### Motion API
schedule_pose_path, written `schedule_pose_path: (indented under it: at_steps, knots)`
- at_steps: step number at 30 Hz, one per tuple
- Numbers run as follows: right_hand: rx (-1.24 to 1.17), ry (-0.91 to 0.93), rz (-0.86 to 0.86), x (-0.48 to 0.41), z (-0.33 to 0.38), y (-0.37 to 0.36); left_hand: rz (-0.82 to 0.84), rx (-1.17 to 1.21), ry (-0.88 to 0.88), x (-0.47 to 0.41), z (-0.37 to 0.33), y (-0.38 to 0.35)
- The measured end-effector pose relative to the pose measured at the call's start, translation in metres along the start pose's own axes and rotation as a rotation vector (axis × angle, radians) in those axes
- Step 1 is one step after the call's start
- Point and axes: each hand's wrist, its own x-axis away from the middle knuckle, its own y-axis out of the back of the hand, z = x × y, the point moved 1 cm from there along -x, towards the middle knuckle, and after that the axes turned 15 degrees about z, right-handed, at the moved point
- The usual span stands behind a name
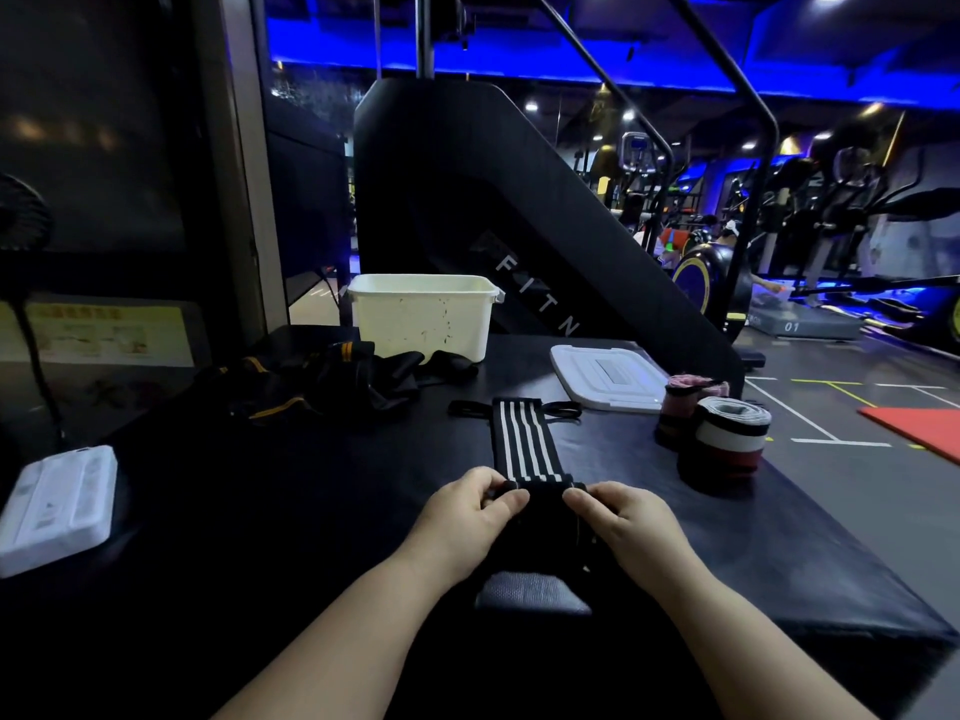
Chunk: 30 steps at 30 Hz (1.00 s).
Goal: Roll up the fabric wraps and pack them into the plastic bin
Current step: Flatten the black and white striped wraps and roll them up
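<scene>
Black elastic fabric wrap with white stripes (524, 444), laid flat on the black padded table (311, 485), is pinched at its near end by the left hand (467, 517) and the right hand (623, 522), well apart from the open white plastic bin (421, 324), with a rolled white, black and red wrap (730, 439) stood to the right.

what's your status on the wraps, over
Left hand and right hand both pinch the striped wrap at its near end, most of it lying flat. Rolled wraps at right, not binned. Bin open, nothing in the way.
</scene>
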Motion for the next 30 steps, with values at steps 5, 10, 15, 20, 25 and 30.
schedule_pose_path:
  at_steps: [5, 10, 15, 20, 25, 30]
  knots:
    - [0.015, -0.057, 0.003, -0.003, 0.001, 0.0, -0.05, -0.043, 0.005, -0.002, -0.001, 0.0]
    - [0.032, -0.083, -0.063, -0.009, 0.007, 0.001, -0.088, -0.091, 0.025, -0.004, 0.001, -0.003]
    - [0.02, -0.026, 0.126, -0.017, 0.014, 0.009, -0.221, -0.18, -0.075, -0.002, 0.001, -0.006]
    - [-0.003, -0.031, 0.265, -0.029, 0.015, 0.011, -0.25, -0.132, -0.264, 0.002, 0.001, -0.006]
    - [-0.024, -0.051, 0.305, -0.04, 0.014, 0.016, -0.18, -0.145, -0.192, 0.002, -0.001, -0.005]
    - [-0.004, -0.058, 0.332, -0.048, 0.017, 0.016, -0.076, -0.228, -0.063, 0.002, -0.001, -0.004]
